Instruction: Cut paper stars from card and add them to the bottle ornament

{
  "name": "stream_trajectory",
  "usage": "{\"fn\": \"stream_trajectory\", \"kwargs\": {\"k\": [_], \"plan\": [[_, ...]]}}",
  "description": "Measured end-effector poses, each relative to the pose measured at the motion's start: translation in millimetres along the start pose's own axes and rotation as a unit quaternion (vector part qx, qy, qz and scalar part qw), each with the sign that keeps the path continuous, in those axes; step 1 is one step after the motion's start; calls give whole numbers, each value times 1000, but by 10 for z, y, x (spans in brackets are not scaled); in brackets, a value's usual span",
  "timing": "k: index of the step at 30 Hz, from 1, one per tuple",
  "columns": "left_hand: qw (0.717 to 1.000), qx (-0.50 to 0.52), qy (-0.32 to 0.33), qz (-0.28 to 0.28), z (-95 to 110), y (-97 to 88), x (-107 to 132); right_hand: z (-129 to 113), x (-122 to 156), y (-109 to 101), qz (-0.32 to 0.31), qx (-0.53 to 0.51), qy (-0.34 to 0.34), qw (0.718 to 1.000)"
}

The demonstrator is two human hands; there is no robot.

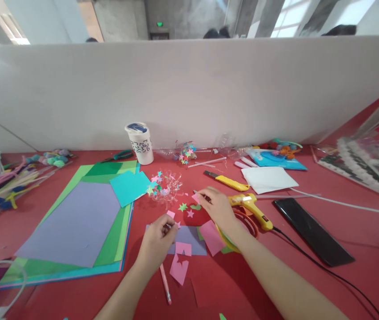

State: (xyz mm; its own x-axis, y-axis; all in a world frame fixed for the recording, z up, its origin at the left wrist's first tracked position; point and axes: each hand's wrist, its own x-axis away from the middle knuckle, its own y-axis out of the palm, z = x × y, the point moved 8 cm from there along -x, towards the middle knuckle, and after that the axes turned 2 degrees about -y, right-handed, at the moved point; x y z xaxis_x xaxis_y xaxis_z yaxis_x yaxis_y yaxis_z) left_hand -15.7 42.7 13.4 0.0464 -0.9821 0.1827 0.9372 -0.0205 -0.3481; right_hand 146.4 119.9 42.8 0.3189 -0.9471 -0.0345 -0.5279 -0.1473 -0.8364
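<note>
My left hand (pixel 157 238) is closed in a pinch, with a small pink paper star (pixel 178 225) at its fingertips. My right hand (pixel 217 206) pinches a pink paper scrap (pixel 196 199); something dark and thin shows beside those fingers, too small to make out. Between the hands lie a green star (pixel 183 207) and another pink star (pixel 190 214). Pink paper with star-shaped cutouts (pixel 178 270) rests below, partly over a purple sheet (pixel 192 235). A pencil (pixel 165 284) lies under my left wrist. Just beyond, a clear plastic piece (pixel 172 186) carries several colored stars.
Stacked colored sheets (pixel 72 222) cover the left side, near a white cup (pixel 141 144). On the right are a yellow utility knife (pixel 231 182), a yellow glue gun (pixel 252 206) with a cord, a black phone (pixel 312 231) and a white pad (pixel 269 179). A white partition (pixel 189 89) stands behind.
</note>
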Motion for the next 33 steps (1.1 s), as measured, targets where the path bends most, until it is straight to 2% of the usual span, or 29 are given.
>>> {"fn": "stream_trajectory", "kwargs": {"k": [3, 4, 8, 11, 15, 18, 22, 27, 30, 33], "plan": [[999, 26, -14, 14, 3, -57, -12, -181, 111, -7, -111, -101, -58, 987], [999, 34, -19, 16, 0, -66, -17, -240, 142, -19, -127, -128, -71, 981], [997, 66, -32, -1, -9, -32, -36, -405, 181, -11, -113, -211, -75, 968], [995, 88, -33, -21, -1, 26, -33, -481, 199, 157, -134, -254, -62, 956], [993, 104, -34, -34, 34, 89, -2, -434, 218, 328, -166, -280, -27, 945], [993, 110, -30, -22, 69, 65, 6, -328, 198, 328, -165, -265, -10, 950], [991, 122, -22, 51, 59, -146, -46, -152, 132, 268, -139, -218, 27, 966], [977, 144, -16, 159, -74, -480, -160, -54, 102, 245, -148, -163, 53, 974], [969, 160, -24, 188, -160, -622, -234, -6, 92, 190, -133, -152, 58, 978], [965, 184, -44, 179, -226, -714, -348, 55, 31, 119, -100, -197, 65, 973]]}}
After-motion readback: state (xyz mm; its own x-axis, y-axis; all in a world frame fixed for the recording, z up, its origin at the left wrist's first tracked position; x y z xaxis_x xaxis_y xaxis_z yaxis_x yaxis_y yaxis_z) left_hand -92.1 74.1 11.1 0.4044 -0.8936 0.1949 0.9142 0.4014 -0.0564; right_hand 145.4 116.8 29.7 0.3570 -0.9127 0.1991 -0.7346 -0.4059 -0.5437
